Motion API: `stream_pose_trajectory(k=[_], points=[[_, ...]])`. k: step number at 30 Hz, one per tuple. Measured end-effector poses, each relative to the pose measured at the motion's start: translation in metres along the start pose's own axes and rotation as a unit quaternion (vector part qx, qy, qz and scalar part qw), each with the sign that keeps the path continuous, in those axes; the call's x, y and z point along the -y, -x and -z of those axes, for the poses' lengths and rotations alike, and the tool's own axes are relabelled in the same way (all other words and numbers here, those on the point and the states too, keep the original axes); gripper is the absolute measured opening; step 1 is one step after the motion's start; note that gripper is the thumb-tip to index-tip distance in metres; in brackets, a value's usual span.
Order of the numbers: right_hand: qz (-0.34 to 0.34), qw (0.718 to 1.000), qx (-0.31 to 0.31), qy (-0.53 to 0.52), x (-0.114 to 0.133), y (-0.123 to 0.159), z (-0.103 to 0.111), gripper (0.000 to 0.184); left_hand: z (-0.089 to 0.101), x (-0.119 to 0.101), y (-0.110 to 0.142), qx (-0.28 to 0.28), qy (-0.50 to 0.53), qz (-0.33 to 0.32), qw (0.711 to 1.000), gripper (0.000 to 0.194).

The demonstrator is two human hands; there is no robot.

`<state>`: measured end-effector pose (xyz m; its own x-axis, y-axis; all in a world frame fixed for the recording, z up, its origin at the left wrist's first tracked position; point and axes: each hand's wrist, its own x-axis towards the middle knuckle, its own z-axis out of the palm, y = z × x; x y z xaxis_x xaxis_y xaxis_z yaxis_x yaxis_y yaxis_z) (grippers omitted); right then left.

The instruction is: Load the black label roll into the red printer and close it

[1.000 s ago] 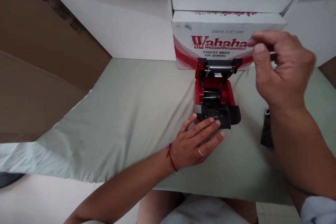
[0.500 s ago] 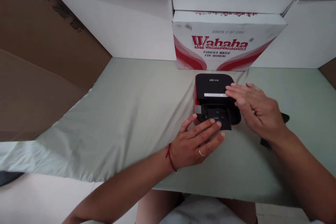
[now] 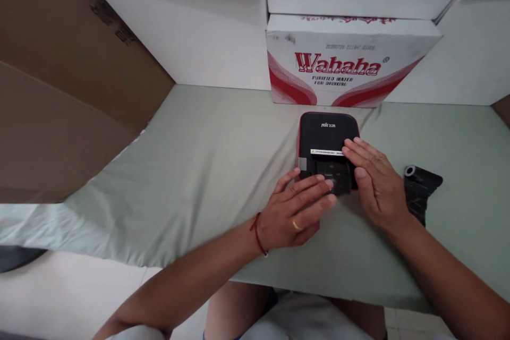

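A small black and red device like a label printer [image 3: 329,135] rests on the cloth, its lid down, with a white label strip across it. A dark sheet of film [image 3: 340,186] sticks out of its front. My left hand [image 3: 300,212] lies with stretched fingers on the film, fingertips at the device's front left. My right hand [image 3: 376,180] lies flat on the lid's right front edge, fingers straight. Right of that hand lies a black film roll [image 3: 423,176] with a light-coloured core end and a loose tail, partly hidden by the wrist.
Behind the device stands a white and red Wahaha water carton [image 3: 350,69], with white boxes [image 3: 191,37] behind it. A large brown cardboard box [image 3: 79,90] stands at the left. Pale green cloth [image 3: 223,170] covers the table, whose front edge is close to my lap.
The device's lid has come down at its front, with my right hand moving down on it. My left hand stays on the film. More of the film roll shows now.
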<state>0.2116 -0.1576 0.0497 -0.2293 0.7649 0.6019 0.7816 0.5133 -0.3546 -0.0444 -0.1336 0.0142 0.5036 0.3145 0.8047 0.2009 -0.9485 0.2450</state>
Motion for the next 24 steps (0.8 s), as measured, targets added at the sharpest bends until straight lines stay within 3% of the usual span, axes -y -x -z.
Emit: stream_pose_trajectory(k=[2,4,7,9,11,13,20,24], points=[[0.0,1.0,-0.025,-0.001,0.001,0.003,-0.003,0.052,0.003,0.005,0.001,-0.052,0.053,0.061,0.995,0.067],[0.02,0.999,-0.041,-0.003,0.004,0.007,-0.004,0.048,0.007,0.015,0.001,-0.098,0.11,0.193,0.97,0.064],[0.089,0.995,-0.049,-0.02,0.009,0.013,0.0,0.041,0.011,0.038,-0.001,-0.11,0.245,0.412,0.871,0.049],[0.115,0.992,-0.051,-0.028,0.012,0.015,0.003,0.04,0.012,0.055,-0.004,-0.083,0.356,0.474,0.801,0.06],[0.117,0.991,-0.048,-0.035,0.013,0.014,0.005,0.041,0.011,0.069,-0.007,-0.061,0.429,0.499,0.751,0.073],[0.116,0.991,-0.042,-0.044,0.014,0.013,0.006,0.04,0.006,0.078,-0.009,-0.057,0.473,0.5,0.723,0.08],[0.102,0.992,-0.03,-0.064,0.016,0.009,0.008,0.034,-0.016,0.093,-0.014,-0.073,0.551,0.445,0.702,0.103],[0.098,0.993,-0.03,-0.062,0.018,0.007,0.009,0.038,-0.015,0.089,-0.018,-0.088,0.607,0.413,0.673,0.096]])
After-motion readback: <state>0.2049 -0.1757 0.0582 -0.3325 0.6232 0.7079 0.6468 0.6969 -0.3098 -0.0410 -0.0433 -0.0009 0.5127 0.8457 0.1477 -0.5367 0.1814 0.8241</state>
